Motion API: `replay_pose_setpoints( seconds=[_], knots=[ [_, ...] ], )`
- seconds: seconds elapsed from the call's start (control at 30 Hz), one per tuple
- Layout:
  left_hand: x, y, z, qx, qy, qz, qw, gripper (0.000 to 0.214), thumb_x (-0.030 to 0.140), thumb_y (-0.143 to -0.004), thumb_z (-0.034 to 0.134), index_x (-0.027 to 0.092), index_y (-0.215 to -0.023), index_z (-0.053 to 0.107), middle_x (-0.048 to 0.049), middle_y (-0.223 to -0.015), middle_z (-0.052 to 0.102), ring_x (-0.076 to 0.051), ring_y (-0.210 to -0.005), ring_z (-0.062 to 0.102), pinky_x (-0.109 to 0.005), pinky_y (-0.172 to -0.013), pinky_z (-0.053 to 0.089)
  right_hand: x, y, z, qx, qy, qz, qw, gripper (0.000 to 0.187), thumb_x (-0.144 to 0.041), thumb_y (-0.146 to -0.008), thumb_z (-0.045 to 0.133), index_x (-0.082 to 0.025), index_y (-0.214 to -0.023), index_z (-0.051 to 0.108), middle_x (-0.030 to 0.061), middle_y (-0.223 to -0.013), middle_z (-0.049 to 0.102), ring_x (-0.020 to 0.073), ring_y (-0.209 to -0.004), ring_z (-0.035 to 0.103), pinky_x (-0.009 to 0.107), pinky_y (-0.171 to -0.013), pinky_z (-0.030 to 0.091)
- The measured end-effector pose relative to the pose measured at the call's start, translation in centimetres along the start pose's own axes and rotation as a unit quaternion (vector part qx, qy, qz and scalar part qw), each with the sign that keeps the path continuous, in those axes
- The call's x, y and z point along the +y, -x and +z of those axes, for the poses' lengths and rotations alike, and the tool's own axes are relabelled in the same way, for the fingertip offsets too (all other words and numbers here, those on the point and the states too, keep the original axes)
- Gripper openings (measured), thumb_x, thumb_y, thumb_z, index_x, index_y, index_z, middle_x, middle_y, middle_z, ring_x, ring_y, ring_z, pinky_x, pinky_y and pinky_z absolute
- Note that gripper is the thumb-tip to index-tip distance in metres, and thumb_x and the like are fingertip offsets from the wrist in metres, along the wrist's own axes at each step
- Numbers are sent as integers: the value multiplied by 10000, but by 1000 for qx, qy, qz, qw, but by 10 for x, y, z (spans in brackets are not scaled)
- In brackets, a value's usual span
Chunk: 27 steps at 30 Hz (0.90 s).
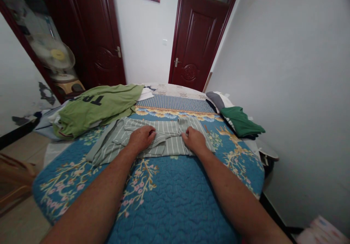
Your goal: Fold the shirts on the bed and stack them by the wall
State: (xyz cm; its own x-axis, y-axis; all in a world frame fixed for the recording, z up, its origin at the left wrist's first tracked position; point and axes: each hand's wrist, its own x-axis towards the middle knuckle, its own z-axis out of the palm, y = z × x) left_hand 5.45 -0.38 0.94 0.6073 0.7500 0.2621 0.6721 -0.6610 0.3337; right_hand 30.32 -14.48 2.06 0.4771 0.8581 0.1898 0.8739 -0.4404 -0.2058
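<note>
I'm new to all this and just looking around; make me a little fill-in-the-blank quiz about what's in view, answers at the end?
1. Of the left hand and the right hand, ____ are on the grey-green cloth.
2. The pattern on that cloth is made of white ____.
3. The light green shirt with dark lettering lies toward the person's ____ side.
4. The dark green garment lies toward the person's ____ side.

Missing words: both; stripes; left; right.
</note>
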Motion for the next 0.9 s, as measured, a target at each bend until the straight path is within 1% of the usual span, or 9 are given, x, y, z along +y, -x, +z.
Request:
replay_pose_setpoints(
  seconds=[0.1,0.23,0.33,0.4,0.5,0.6,0.7,0.8,0.9],
  knots=[
    [0,0,0,0,0,1,1000,349,398,-1020,526,233,-1201,775,-89,-1194,798,-262,-1091,727,-346,-942,528,-4,-3,4,-5,19,6,1000,332,-445,-1054,557,-179,-1170,717,167,-1132,778,275,-1035,732,351,-884,499],
    [-1,0,1,-2,0,0,1000,351,395,-1019,522,232,-1205,770,-86,-1200,797,-259,-1097,725,-344,-947,528,1,-6,6,-12,-1,0,1000,250,-346,-1036,564,-189,-1131,735,150,-1110,785,264,-1035,729,344,-896,489],
    [-1,-1,1,-4,-1,3,1000,351,396,-1017,517,227,-1190,771,-88,-1189,797,-261,-1095,723,-347,-952,528,11,-10,7,-4,-64,-3,998,202,-269,-1020,567,-195,-1057,751,114,-1074,798,231,-1027,723,305,-895,473],
    [0,-1,1,-2,-1,5,1000,351,398,-1014,516,228,-1184,772,-90,-1186,796,-264,-1097,724,-351,-960,529,16,-12,5,22,-126,-2,992,219,-250,-1029,539,-193,-1023,750,86,-1044,801,208,-1003,720,279,-878,470],
    [1,0,0,-1,2,2,1000,343,398,-1012,521,241,-1178,776,-85,-1191,796,-263,-1108,723,-349,-969,530,16,-12,5,52,-186,-21,981,249,-259,-1046,506,-192,-1038,746,62,-1019,799,189,-969,717,261,-860,472],
    [1,0,0,-1,6,-1,1000,349,397,-1013,518,230,-1177,777,-95,-1194,794,-271,-1104,723,-366,-970,536,8,-8,7,23,-157,-66,985,227,-250,-1036,544,-191,-1054,762,72,-1037,804,195,-989,720,262,-892,473],
    [2,1,-1,14,27,4,1000,348,379,-1013,519,223,-1207,763,-99,-1188,789,-263,-1075,727,-375,-984,543,-1,-5,10,-7,-101,-85,991,249,-260,-1043,551,-191,-1069,788,98,-1097,811,214,-1052,726,275,-945,477],
    [15,4,-5,51,69,28,996,350,338,-1013,523,227,-1274,728,-96,-1217,773,-241,-1073,724,-373,-1029,542,-2,-3,9,-18,-96,-101,990,294,-236,-1053,520,-202,-1117,805,92,-1172,815,210,-1116,729,269,-1000,478],
    [46,9,-9,78,103,90,988,377,322,-1027,521,236,-1357,682,-105,-1311,739,-244,-1208,690,-383,-1104,515,5,-4,4,-28,-144,-128,981,319,-168,-1028,516,-224,-1159,802,45,-1155,827,177,-1108,741,238,-1014,483]
  ],
)
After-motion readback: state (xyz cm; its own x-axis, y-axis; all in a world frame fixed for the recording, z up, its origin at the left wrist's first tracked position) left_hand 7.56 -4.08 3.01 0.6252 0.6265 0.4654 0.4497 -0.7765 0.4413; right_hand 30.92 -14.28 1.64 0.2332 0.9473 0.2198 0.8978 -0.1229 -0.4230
